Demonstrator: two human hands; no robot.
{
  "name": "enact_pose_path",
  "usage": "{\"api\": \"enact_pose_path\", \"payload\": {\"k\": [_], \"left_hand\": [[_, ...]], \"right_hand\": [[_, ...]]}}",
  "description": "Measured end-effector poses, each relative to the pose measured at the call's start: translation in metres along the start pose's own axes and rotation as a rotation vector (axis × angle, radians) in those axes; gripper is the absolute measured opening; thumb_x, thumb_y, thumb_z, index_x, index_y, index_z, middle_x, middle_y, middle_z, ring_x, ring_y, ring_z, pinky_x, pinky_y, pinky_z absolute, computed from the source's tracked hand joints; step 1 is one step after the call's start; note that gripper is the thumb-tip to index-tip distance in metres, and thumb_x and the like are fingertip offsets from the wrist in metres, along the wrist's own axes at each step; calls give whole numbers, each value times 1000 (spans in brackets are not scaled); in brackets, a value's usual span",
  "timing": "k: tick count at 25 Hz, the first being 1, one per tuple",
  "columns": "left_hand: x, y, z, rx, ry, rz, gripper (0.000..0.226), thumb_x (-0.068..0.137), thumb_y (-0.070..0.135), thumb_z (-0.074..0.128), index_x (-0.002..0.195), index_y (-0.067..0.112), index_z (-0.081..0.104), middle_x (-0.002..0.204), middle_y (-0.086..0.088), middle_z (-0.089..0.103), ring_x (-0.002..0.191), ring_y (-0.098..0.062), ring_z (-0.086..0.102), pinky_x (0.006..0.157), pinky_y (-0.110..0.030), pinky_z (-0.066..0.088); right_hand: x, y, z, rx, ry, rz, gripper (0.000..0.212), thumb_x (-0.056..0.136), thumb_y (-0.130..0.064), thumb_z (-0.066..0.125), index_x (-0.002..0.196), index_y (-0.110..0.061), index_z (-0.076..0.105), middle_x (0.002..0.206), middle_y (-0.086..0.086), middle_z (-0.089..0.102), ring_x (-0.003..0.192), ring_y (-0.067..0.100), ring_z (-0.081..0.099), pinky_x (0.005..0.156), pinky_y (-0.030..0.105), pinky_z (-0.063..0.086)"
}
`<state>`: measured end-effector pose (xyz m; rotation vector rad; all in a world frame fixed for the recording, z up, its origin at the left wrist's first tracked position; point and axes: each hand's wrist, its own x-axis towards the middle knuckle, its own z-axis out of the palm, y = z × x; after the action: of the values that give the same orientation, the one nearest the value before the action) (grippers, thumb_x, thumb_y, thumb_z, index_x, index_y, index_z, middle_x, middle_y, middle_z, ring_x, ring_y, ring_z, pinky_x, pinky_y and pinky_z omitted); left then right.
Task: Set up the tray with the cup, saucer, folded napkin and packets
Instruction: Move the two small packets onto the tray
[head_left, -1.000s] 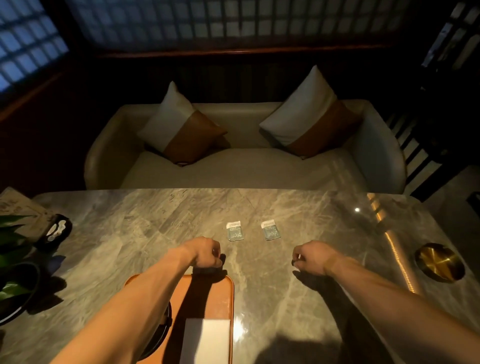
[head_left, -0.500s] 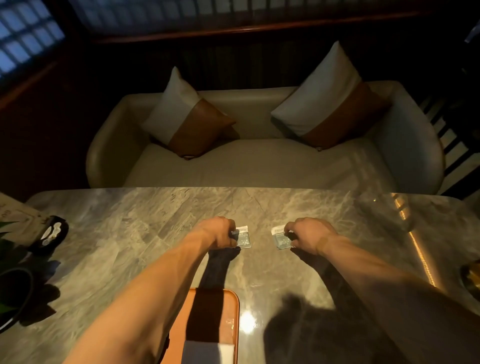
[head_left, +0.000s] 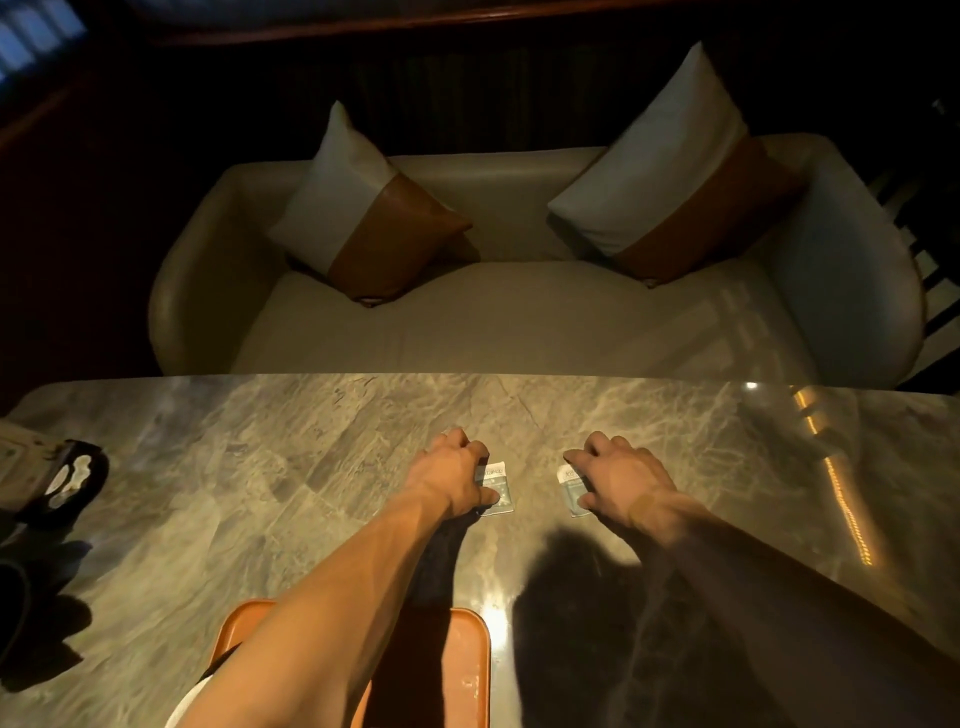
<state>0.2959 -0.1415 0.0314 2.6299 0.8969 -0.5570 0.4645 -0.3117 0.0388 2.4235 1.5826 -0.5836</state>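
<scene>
Beyond the orange tray (head_left: 470, 654), both arms reach out: left hand (head_left: 451, 475) fingers curl over one packet (head_left: 497, 488), right hand (head_left: 621, 480) covers another packet (head_left: 570, 488), both flat on the counter (head_left: 260, 467).

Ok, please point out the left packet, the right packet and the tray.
left packet (head_left: 497, 486): head view, on its uncovered right half.
right packet (head_left: 570, 487): head view, on its uncovered left strip.
tray (head_left: 467, 670): head view, on its bare orange floor near the right rim.

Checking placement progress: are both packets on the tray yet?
No. Both packets, the left packet and the right packet, lie on the marble table, beyond the orange tray.
</scene>
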Motion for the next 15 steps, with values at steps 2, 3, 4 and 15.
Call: {"api": "enact_pose_path", "payload": {"k": [2, 3, 4, 15], "left_hand": [[0, -2, 2, -44, 16, -10, 57, 79, 50, 72, 129, 29, 53, 124, -1, 46, 119, -22, 45, 97, -40, 46], [0, -2, 3, -67, 21, -12, 55, 78, 48, 73, 127, 29, 54, 123, -1, 46, 120, -22, 43, 97, -39, 45], [0, -2, 3, -88, 26, -15, 53, 77, 47, 74, 123, 28, 56, 122, -1, 46, 119, -22, 43, 97, -39, 45], [-5, 11, 8, -287, 21, -135, 29, 72, 27, 77, 89, 26, 52, 92, 2, 65, 95, -22, 54, 77, -36, 40]], "right_hand": [[2, 2, 0, 40, 9, 3, 56, 86, -35, 65, 137, -29, 43, 133, 2, 46, 118, 25, 47, 96, 41, 44], [3, 3, 0, 66, 9, 3, 54, 85, -35, 66, 134, -29, 45, 131, 1, 47, 117, 24, 48, 95, 40, 44], [3, 4, 0, 90, 9, 7, 52, 84, -36, 68, 131, -29, 47, 128, 0, 48, 115, 23, 48, 94, 40, 44], [-6, 4, 14, 318, 43, 130, 31, 83, -28, 68, 108, -27, 48, 109, -2, 64, 96, 23, 61, 73, 32, 42]]}}
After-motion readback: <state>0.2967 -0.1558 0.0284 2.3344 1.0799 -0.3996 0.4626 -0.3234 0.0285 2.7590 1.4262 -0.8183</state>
